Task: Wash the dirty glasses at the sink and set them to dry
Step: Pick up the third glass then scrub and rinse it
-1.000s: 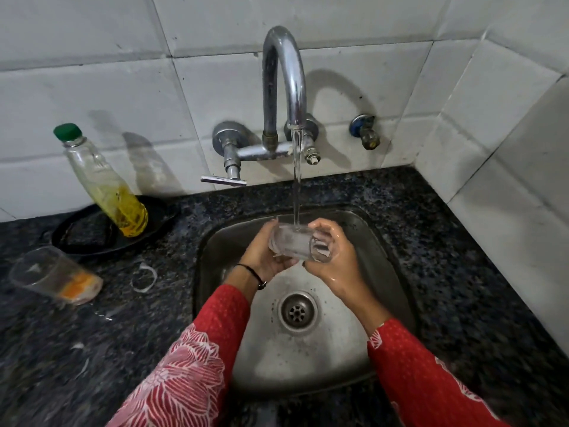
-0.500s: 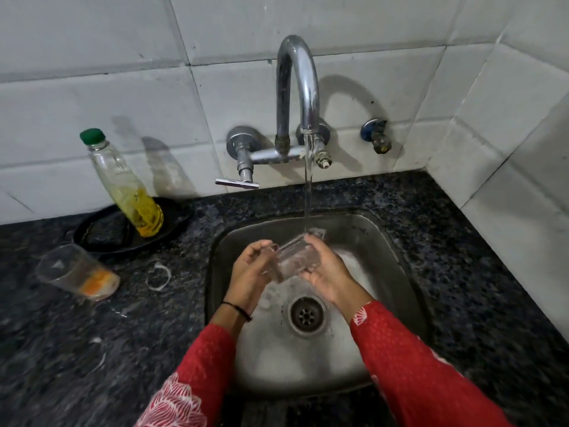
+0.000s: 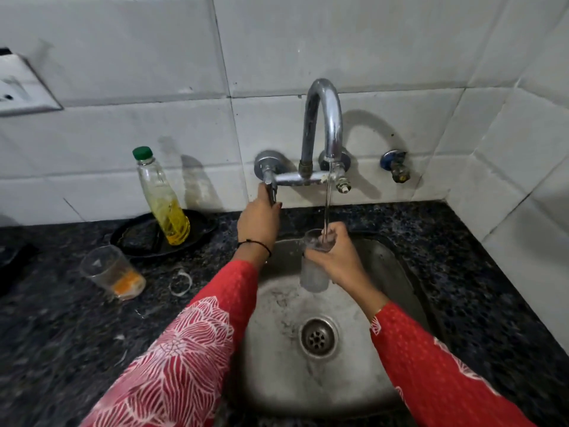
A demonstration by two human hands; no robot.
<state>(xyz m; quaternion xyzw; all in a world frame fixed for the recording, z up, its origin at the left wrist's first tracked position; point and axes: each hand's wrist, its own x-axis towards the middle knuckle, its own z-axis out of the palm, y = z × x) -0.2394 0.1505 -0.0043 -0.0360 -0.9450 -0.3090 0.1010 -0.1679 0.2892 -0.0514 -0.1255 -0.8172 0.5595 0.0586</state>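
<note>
My right hand (image 3: 334, 257) grips a clear glass (image 3: 314, 274) upright over the steel sink (image 3: 397, 272), its mouth under the thin stream of water from the chrome tap (image 3: 323, 124). My left hand (image 3: 258, 221) is curled round the tap's lever handle (image 3: 272, 192) at the wall. A second glass (image 3: 112, 271) with orange dregs stands on the dark counter to the left of the sink.
A green-capped bottle of yellow liquid (image 3: 161, 197) leans in a black dish (image 3: 138, 238) behind the dirty glass. A white ring (image 3: 181, 282) lies on the speckled counter (image 3: 61, 334). The drain (image 3: 318, 337) sits mid-sink. A small blue valve (image 3: 397, 167) juts from the tiled wall.
My left hand has left the glass and gone up to the tap handle. My right hand alone now holds the glass, turned upright under the stream. The camera has tilted up.
</note>
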